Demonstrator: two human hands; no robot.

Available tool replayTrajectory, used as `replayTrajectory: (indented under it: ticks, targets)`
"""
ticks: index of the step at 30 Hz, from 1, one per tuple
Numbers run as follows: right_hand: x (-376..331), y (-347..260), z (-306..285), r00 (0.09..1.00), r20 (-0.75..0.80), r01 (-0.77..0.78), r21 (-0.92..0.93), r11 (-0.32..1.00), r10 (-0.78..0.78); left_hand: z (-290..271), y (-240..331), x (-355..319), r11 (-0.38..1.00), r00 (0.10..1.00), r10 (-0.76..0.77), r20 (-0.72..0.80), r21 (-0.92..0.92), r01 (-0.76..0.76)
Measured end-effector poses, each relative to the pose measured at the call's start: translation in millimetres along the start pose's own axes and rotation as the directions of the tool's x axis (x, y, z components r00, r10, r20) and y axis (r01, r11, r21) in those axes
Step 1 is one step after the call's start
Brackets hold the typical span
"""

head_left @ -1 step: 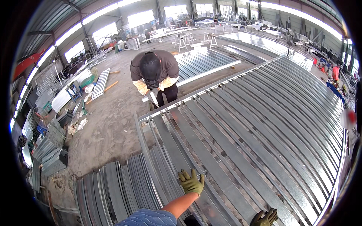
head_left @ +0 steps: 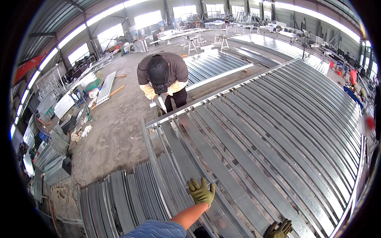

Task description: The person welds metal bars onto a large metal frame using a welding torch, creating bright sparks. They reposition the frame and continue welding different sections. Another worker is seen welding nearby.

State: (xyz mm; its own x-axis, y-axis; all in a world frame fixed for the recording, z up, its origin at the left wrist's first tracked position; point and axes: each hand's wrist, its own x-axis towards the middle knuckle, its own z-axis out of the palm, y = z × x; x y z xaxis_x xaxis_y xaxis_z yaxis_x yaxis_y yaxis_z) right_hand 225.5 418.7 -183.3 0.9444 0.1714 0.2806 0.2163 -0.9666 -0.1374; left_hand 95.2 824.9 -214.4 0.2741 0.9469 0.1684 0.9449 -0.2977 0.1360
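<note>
My left hand (head_left: pixel 201 191), in a green work glove, rests on a long grey metal slat (head_left: pixel 177 147) of a large slatted frame. Its fingers are spread and nothing is held. My right hand (head_left: pixel 279 229), also gloved, is partly cut off at the lower edge; its fingers stretch out over another slat (head_left: pixel 244 198). The frame's slats run from near me toward a far rail (head_left: pixel 233 90), with gaps between several of them. Loose grey metal strips (head_left: pixel 119 198) lie side by side at the left of the frame, near my left forearm.
At the far rail a person (head_left: pixel 163 79) in a dark welding mask bends over the frame's corner, gloved hands near a pale tool (head_left: pixel 162 104). Another slatted panel (head_left: pixel 216 67) lies behind. Trestles (head_left: pixel 192 43) stand farther off. Metal stock and clutter (head_left: pixel 59 166) line the left.
</note>
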Motion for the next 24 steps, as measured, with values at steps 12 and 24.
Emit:
replayTrajectory:
  ticks: [12,24]
  targets:
    - [0.8,-1.9,-4.5,0.999,0.047,-0.023,-0.001,1.0,0.023,-4.0,-1.0,0.0,1.0,1.0,-0.005,0.025,-0.012,0.006]
    - [1.8,0.1,-1.9,0.993,0.108,-0.043,-0.006,0.999,0.043,-4.2,-0.4,0.1,1.0,0.999,-0.01,0.044,-0.017,0.01]
